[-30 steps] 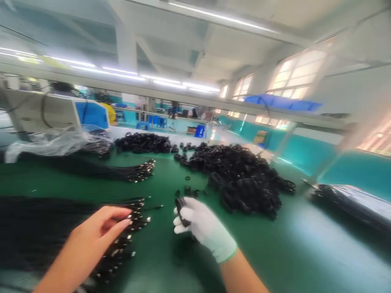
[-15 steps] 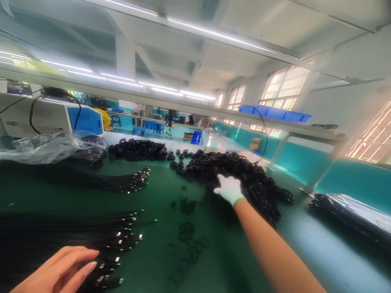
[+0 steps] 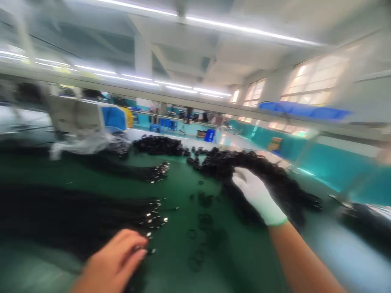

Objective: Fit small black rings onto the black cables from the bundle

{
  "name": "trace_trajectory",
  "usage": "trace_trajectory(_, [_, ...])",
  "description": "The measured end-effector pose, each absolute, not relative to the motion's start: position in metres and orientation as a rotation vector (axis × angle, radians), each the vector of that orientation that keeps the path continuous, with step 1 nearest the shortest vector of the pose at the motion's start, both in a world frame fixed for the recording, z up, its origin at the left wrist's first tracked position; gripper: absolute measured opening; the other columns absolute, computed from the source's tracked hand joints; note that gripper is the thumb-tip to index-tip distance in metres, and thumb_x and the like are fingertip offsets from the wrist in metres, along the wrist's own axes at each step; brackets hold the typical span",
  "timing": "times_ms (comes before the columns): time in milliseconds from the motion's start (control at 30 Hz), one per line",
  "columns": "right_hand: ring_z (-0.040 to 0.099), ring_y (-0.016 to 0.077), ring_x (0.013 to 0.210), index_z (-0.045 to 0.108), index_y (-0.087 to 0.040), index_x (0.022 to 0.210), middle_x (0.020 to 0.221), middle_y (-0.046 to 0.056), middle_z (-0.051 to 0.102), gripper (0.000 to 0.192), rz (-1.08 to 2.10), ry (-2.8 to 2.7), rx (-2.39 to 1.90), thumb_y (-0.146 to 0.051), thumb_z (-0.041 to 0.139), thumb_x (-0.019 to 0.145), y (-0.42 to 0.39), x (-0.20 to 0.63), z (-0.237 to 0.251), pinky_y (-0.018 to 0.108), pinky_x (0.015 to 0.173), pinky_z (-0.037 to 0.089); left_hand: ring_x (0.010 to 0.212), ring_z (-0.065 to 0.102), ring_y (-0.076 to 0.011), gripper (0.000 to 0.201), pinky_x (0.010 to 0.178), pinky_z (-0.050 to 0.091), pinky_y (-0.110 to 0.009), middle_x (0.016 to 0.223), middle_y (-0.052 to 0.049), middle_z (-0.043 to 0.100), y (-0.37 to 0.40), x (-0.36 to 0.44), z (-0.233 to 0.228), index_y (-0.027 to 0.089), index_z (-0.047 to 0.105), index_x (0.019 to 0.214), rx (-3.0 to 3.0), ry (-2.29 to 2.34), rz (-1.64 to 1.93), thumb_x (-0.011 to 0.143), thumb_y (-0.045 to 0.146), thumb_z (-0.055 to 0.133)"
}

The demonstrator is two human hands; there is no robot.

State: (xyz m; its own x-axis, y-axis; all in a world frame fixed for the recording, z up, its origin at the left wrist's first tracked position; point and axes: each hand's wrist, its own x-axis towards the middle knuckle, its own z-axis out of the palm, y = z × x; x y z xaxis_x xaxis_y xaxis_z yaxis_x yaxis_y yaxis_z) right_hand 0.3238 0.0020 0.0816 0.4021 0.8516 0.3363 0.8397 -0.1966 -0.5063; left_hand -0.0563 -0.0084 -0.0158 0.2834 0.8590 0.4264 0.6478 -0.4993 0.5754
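My bare left hand (image 3: 117,260) is at the lower left, thumb and fingers pinched on a black cable (image 3: 151,252). The cable's end sticks out just past my fingertips. Beside that hand lies a wide bundle of black cables (image 3: 100,211), with small shiny metal ends pointing right. My right hand (image 3: 258,195), in a white glove with a green cuff, is over the near edge of a heap of black rings (image 3: 275,171). Its fingers are bent together, and blur hides anything between them. Several loose black rings (image 3: 205,221) lie on the green table between my hands.
A second cable bundle (image 3: 140,171) lies farther back, near a clear plastic bag (image 3: 82,142). Behind stand another black heap (image 3: 157,144) and a white-and-blue machine (image 3: 79,116). A shelf bar (image 3: 183,97) crosses above the table, bearing a blue tray (image 3: 302,110).
My left hand has moved right and closed on a cable end. My right hand has drawn back slightly over the heap, its fingers now bent. The camera view has turned left.
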Motion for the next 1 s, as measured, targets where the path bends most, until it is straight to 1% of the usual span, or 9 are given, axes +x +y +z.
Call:
trace_trajectory(67, [0.058, 0.0223, 0.109, 0.049, -0.019, 0.124, 0.117, 0.007, 0.063, 0.047, 0.194, -1.538, -1.933, -0.041, 0.049, 0.083, -0.006, 0.276, 0.057, 0.035, 0.096, 0.044, 0.075, 0.063, -0.0109, 0.012, 0.069, 0.049, -0.016, 0.091, 0.005, 0.066, -0.034, -0.046, -0.007, 0.030, 0.065, 0.087, 2.318, 1.199, 0.774, 0.079, 0.026, 0.057])
trace_trajectory(133, [0.059, 0.0249, 0.109, 0.049, -0.022, 0.125, 0.118, 0.007, 0.063, 0.052, 0.410, -1.592, -1.864, -0.048, 0.050, 0.079, -0.014, 0.234, 0.031, 0.038, 0.093, 0.047, 0.077, 0.062, -0.0108, 0.015, 0.069, 0.047, -0.017, 0.092, 0.005, 0.064, -0.043, -0.050, -0.004, 0.028, 0.063, 0.089, 2.305, 1.231, 0.712, 0.078, 0.019, 0.057])
trace_trajectory(300, [0.059, 0.0263, 0.108, 0.044, -0.034, 0.128, 0.122, 0.000, 0.061, 0.062, 0.725, -1.649, -1.791, -0.062, 0.048, 0.074, -0.024, 0.171, -0.004, 0.037, 0.080, 0.054, 0.077, 0.059, -0.0113, 0.011, 0.069, 0.043, -0.020, 0.087, 0.003, 0.061, -0.023, -0.131, -0.002, 0.025, 0.061, 0.086, 2.247, 1.831, 0.710, 0.085, 0.021, 0.051])
trace_trajectory(400, [0.060, 0.0272, 0.106, 0.046, -0.031, 0.126, 0.119, 0.000, 0.063, 0.064, 0.737, -1.629, -1.781, -0.064, 0.047, 0.071, -0.026, 0.153, -0.008, 0.039, 0.083, 0.053, 0.080, 0.059, -0.0147, 0.013, 0.072, 0.043, -0.025, 0.087, 0.001, 0.060, 0.002, -0.183, -0.003, 0.023, 0.061, 0.086, 2.169, 2.113, 0.662, 0.085, 0.019, 0.049])
trace_trajectory(533, [0.060, 0.0284, 0.106, 0.052, -0.027, 0.121, 0.114, 0.003, 0.065, 0.063, 0.631, -1.581, -1.779, -0.064, 0.044, 0.071, -0.028, 0.138, -0.017, 0.044, 0.090, 0.049, 0.087, 0.058, -0.0168, 0.013, 0.077, 0.045, -0.030, 0.094, -0.002, 0.061, 0.043, -0.215, -0.008, 0.022, 0.060, 0.092, 2.115, 2.230, 0.581, 0.089, 0.021, 0.048])
trace_trajectory(667, [0.059, 0.0291, 0.108, 0.057, -0.025, 0.116, 0.118, 0.004, 0.063, 0.058, 0.595, -1.571, -1.741, -0.061, 0.044, 0.072, -0.030, 0.132, -0.024, 0.045, 0.093, 0.048, 0.096, 0.058, -0.0191, 0.026, 0.083, 0.049, -0.040, 0.112, -0.008, 0.058, 0.083, -0.218, -0.009, 0.016, 0.056, 0.110, 2.203, 2.094, 0.422, 0.090, 0.031, 0.052])
trace_trajectory(733, [0.058, 0.0287, 0.109, 0.059, -0.026, 0.113, 0.119, 0.003, 0.062, 0.056, 0.632, -1.550, -1.744, -0.061, 0.046, 0.071, -0.030, 0.132, -0.024, 0.044, 0.093, 0.048, 0.098, 0.058, -0.0197, 0.030, 0.083, 0.050, -0.041, 0.117, -0.009, 0.056, 0.097, -0.217, -0.008, 0.016, 0.054, 0.115, 2.256, 1.978, 0.346, 0.090, 0.032, 0.052])
trace_trajectory(900, [0.058, 0.0288, 0.110, 0.059, -0.030, 0.112, 0.119, 0.000, 0.063, 0.056, 0.721, -1.467, -1.774, -0.063, 0.050, 0.068, -0.029, 0.136, -0.024, 0.045, 0.094, 0.048, 0.097, 0.059, -0.0197, 0.030, 0.082, 0.051, -0.040, 0.114, -0.008, 0.057, 0.111, -0.225, 0.007, 0.015, 0.053, 0.115, 2.330, 1.715, 0.340, 0.089, 0.032, 0.053])
trace_trajectory(1000, [0.058, 0.0309, 0.109, 0.058, -0.033, 0.113, 0.120, 0.000, 0.062, 0.053, 0.717, -1.426, -1.775, -0.063, 0.051, 0.069, -0.026, 0.140, -0.026, 0.049, 0.094, 0.047, 0.088, 0.060, -0.0169, 0.023, 0.078, 0.051, -0.035, 0.102, -0.005, 0.062, 0.107, -0.224, 0.026, 0.015, 0.059, 0.105, 2.343, 1.602, 0.483, 0.088, 0.030, 0.054])
